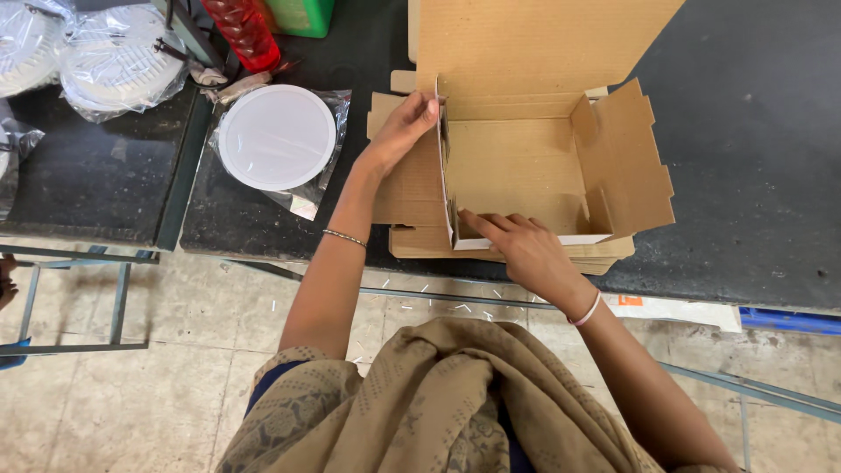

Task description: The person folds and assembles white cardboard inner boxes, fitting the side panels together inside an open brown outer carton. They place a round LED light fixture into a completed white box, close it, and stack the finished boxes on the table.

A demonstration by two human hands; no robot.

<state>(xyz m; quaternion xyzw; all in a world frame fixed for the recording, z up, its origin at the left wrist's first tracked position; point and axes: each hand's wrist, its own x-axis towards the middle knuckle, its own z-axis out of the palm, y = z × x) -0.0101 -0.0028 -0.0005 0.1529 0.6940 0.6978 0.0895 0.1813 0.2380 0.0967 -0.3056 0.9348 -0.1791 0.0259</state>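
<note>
A brown cardboard box (526,166) lies half folded on the dark table (753,175), its lid flap standing up at the back and its right side flap splayed outward. My left hand (403,127) pinches the top of the box's left wall and holds it upright. My right hand (517,241) rests at the front left corner, fingers pressed on the front wall's inside edge. Flat cardboard sheets (412,241) lie stacked under the box.
A round white disc in a clear plastic bag (277,138) lies left of the box. Bagged white plates (105,57) sit on a second table at the far left. A red bottle (243,31) and green container (302,16) stand at the back. Tiled floor below.
</note>
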